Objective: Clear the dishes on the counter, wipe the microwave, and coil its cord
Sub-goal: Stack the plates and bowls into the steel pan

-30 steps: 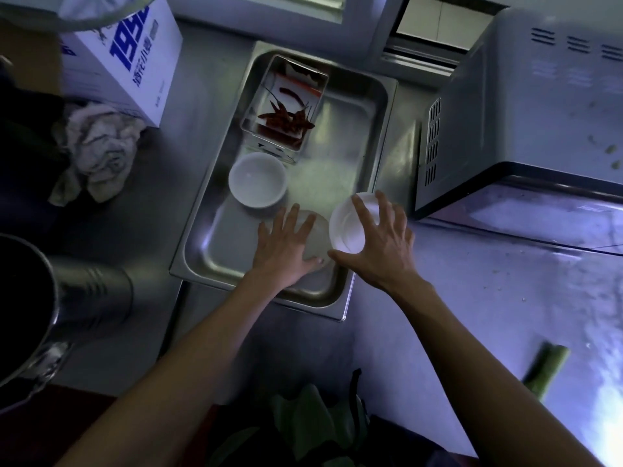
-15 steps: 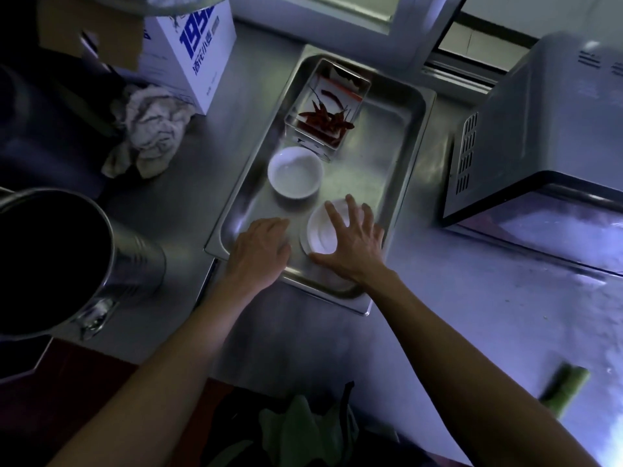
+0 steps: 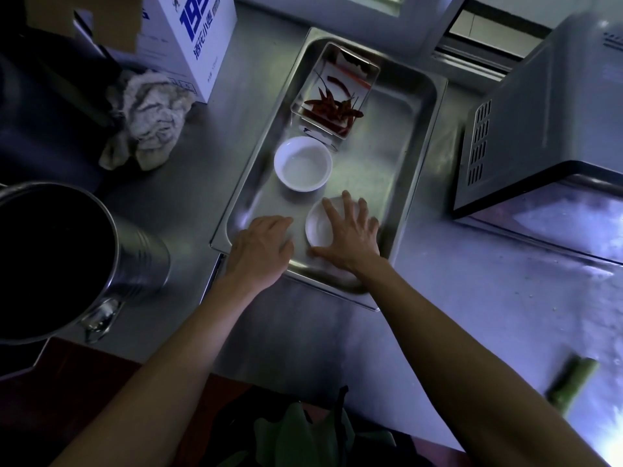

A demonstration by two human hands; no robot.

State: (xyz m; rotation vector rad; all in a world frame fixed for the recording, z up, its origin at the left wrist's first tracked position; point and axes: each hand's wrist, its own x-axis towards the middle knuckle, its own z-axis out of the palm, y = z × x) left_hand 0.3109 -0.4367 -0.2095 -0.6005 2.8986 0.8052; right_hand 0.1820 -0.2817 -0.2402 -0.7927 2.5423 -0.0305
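Observation:
A steel tray lies on the counter left of the grey microwave. It holds a white bowl in the middle and a second white bowl at its near end. My right hand covers that near bowl from above, fingers spread over its rim and thumb at its near edge. Beside it, my left hand rests in the tray's near left corner with loosely bent fingers and nothing visible in it. The microwave's cord is out of sight.
A small steel container of red chilies sits at the tray's far end. A crumpled rag and a white box lie to the left. A big steel pot stands near left. A green vegetable lies near right.
My right hand brought the white bowl from the tray's right edge down into its near end. My left hand slid left, away from that spot.

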